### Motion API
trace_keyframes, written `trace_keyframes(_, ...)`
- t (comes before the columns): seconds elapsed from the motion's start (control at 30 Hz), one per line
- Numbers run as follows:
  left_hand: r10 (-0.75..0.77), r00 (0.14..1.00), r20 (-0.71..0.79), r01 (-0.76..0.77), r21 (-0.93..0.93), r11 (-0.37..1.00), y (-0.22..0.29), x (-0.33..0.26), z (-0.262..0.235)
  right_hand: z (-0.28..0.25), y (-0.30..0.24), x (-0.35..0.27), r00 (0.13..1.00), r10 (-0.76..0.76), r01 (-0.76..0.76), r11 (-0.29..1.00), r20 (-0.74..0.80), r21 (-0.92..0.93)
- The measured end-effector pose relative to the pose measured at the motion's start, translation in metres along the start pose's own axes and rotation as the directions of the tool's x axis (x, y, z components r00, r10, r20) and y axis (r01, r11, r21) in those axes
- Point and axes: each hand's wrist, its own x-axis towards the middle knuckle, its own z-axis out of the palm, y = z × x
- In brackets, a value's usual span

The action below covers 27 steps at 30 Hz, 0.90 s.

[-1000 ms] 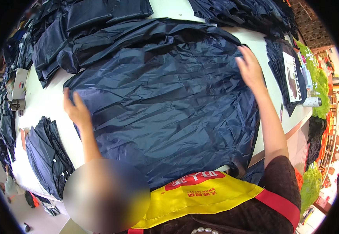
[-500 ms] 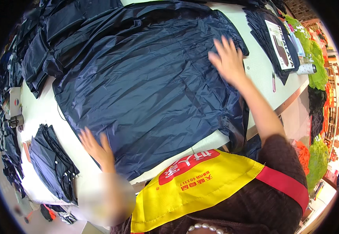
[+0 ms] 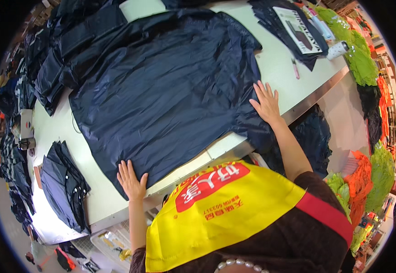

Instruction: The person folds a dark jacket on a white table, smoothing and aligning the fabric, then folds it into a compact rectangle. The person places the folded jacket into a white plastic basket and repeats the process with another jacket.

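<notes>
A large piece of dark navy, shiny cloth (image 3: 170, 91) lies spread and slightly creased over the white table (image 3: 234, 20). My left hand (image 3: 132, 179) rests flat on its near left corner, fingers stretched out. On the right edge of the cloth lies my right hand (image 3: 266, 102), also flat with the fingers apart. Part of the cloth hangs over the table's near edge below my right hand. A thin dark cord shows beside the cloth's left edge.
Folded dark pieces (image 3: 63, 186) are stacked at the left. At the far right lie more dark pieces under a printed sheet (image 3: 297, 29), a white roll (image 3: 337, 50) and a pink pen-like tool (image 3: 295, 68). Bunched dark fabric (image 3: 48, 77) fills the far left. Green cloth (image 3: 359, 59) hangs beyond the right edge.
My right hand has moved down along the cloth's right edge, toward me. My left hand has settled at the near left corner. The cloth looks smoother, and the view has shifted.
</notes>
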Motion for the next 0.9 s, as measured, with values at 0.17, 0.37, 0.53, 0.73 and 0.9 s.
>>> trace_keyframes(0.17,0.072,0.97,-0.234,-0.149,-0.331,0.932,0.04,0.037,-0.015,0.003,0.067,-0.08,0.776,0.577,-0.356,0.734,-0.254,0.579)
trace_keyframes(0.37,0.548,0.803,-0.235,-0.547,-0.656,0.52,0.226,0.085,0.002,0.025,-0.014,-0.207,-0.106,0.014,-0.399,-0.917,0.994,-0.029)
trace_keyframes(0.53,0.755,0.653,-0.053,-0.7,-0.421,0.576,0.261,0.087,0.042,0.062,-0.006,-0.19,0.397,0.445,0.206,-0.895,0.802,0.395)
trace_keyframes(0.73,0.791,0.607,0.076,-0.688,-0.449,0.571,0.256,0.095,0.037,-0.14,-0.097,-0.118,0.66,0.71,0.263,0.087,-0.245,0.961)
trace_keyframes(0.9,0.774,0.606,0.187,-0.561,-0.589,0.581,0.266,0.085,0.067,-0.122,-0.183,-0.073,0.849,-0.302,0.501,0.723,-0.434,0.476)
